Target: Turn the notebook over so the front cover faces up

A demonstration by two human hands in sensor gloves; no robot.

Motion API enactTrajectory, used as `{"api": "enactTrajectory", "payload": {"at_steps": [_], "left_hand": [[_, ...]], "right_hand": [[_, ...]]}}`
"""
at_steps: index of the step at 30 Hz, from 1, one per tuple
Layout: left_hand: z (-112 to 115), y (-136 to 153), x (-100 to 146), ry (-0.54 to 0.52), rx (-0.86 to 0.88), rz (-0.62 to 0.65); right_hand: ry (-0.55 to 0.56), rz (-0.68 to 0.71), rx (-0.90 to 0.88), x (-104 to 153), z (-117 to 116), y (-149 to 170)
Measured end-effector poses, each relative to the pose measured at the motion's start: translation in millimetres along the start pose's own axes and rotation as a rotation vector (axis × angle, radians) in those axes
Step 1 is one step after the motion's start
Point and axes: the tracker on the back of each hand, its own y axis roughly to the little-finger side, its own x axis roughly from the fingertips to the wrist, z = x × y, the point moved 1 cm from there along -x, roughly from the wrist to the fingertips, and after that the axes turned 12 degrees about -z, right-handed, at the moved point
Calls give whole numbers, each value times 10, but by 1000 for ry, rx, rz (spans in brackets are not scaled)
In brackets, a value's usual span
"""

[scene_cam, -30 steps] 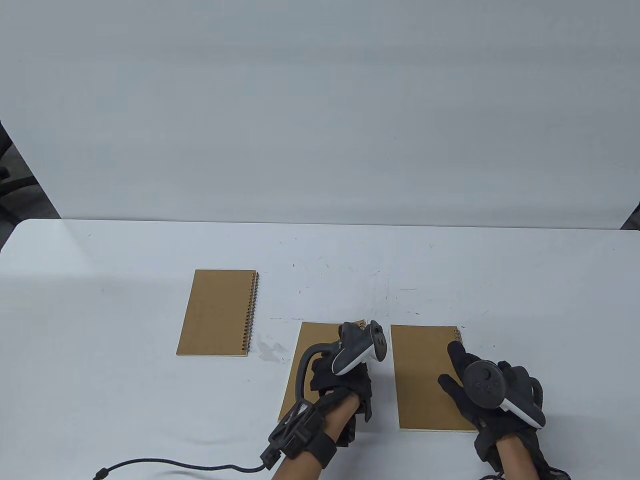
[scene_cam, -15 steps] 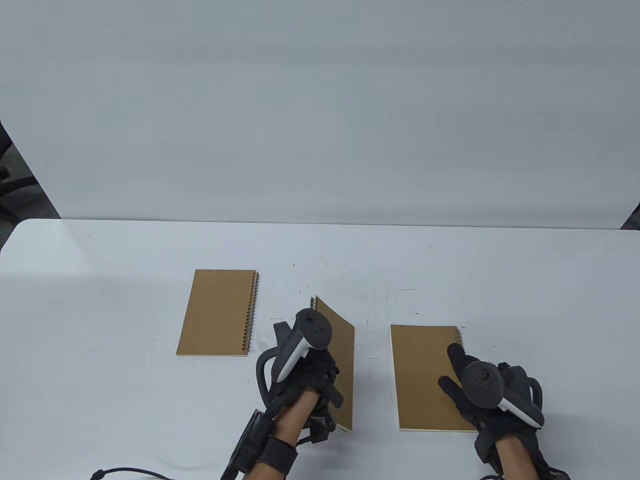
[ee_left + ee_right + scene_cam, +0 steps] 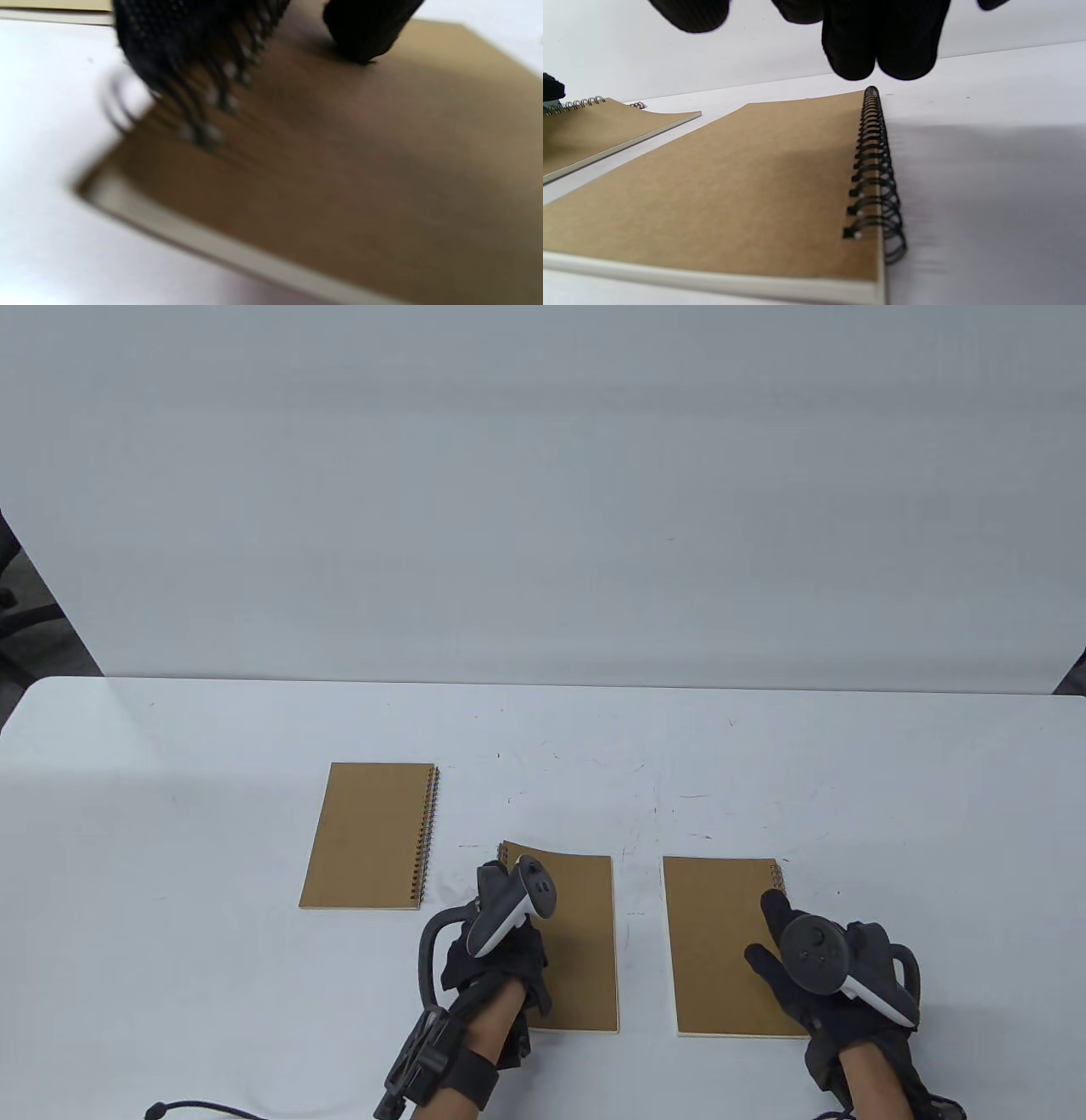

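Note:
Three brown spiral notebooks lie on the white table (image 3: pixel 170 814). The middle notebook (image 3: pixel 581 942) lies almost flat with its spiral on the left and its far left corner slightly raised. My left hand (image 3: pixel 496 937) grips its spiral edge. In the left wrist view, fingers (image 3: pixel 191 63) curl over the spiral and the thumb (image 3: pixel 365 34) presses the cover (image 3: pixel 339 169). My right hand (image 3: pixel 761 929) is open, fingers spread over the right notebook (image 3: pixel 717 946), near its spiral. In the right wrist view the fingertips (image 3: pixel 882 46) hang just above that notebook (image 3: pixel 734 182).
The left notebook (image 3: pixel 369 836) lies flat farther back on the left, spiral on its right side. A black cable (image 3: pixel 195 1107) trails from my left wrist along the table's front edge. A white wall stands behind the table.
My left hand has turned the middle notebook over: it stood on edge half a second ago and now lies nearly flat with its spiral on the left. My right hand has stayed put.

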Motion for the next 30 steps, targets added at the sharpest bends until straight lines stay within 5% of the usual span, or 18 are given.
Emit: {"api": "enactTrajectory", "payload": {"at_steps": [12,19,24,30], "left_hand": [[-56,55,13,-14,-86,-38],[-507,347,22,-121,14,-1],[-794,569,-240,-156,4,-72],[-826,660,-710,-113,-23,-103]], "right_hand": [[3,-4,1,3,5,7],[10,5,6,-5,8,0],[11,9,14,-5,12,-5],[11,-2,20,-23,13,21]]}}
